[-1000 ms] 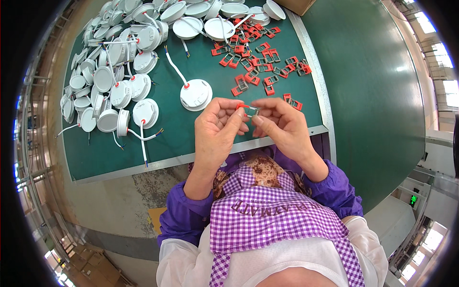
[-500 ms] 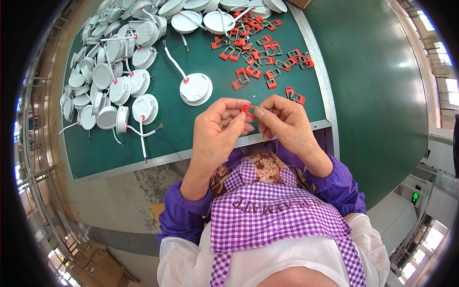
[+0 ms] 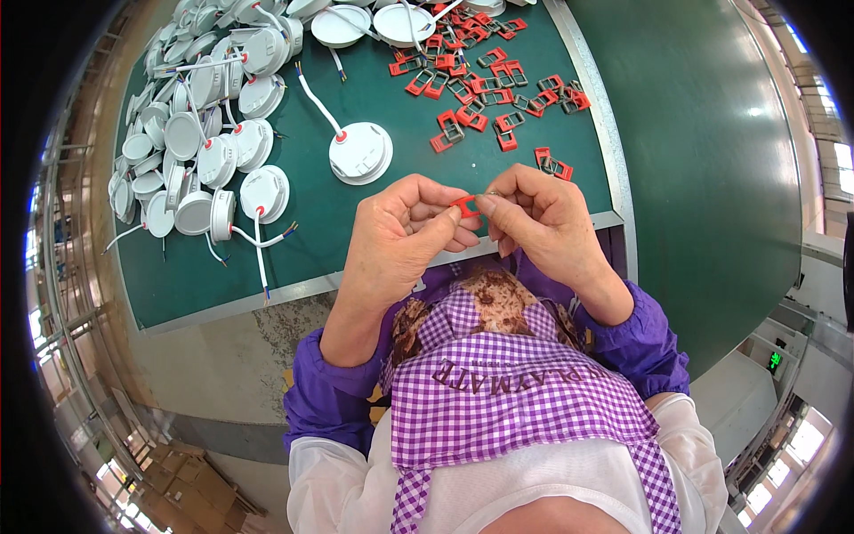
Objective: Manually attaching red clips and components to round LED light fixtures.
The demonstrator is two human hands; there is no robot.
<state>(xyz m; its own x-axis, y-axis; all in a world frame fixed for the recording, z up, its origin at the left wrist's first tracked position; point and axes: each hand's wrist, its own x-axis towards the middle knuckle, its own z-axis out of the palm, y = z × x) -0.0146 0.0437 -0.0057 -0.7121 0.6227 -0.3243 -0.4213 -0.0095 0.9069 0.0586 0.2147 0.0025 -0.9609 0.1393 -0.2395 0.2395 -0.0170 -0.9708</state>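
Observation:
Above the table's near edge, my left hand (image 3: pixel 391 233) pinches a small red plastic clip (image 3: pixel 464 207) between thumb and forefinger, its other fingers curled below. Against the clip's right side my right hand (image 3: pixel 553 224) is closed, thumb pressed to forefinger. A bit of thin metal spring (image 3: pixel 494 193) shows at those fingertips; most of it is hidden. Beyond the hands lie several red clips with grey metal springs (image 3: pixel 505 133), the nearest pair (image 3: pixel 553 165) just past my right hand. A round white lamp (image 3: pixel 360 153) with a white cable rests by itself on the green table, beyond my left hand.
Many round white lamps (image 3: pixel 218 160) with cables are heaped over the table's left side. A metal strip (image 3: pixel 614 151) edges the green table (image 3: pixel 302 222) on the right. Past it stands another green surface (image 3: pixel 703 160). Cardboard boxes (image 3: pixel 191 489) sit at the lower left.
Both hands stay together at the clip. My right fingertips have come closer over its right side, and the thin metal seen between them before is now mostly covered. The view has shifted slightly.

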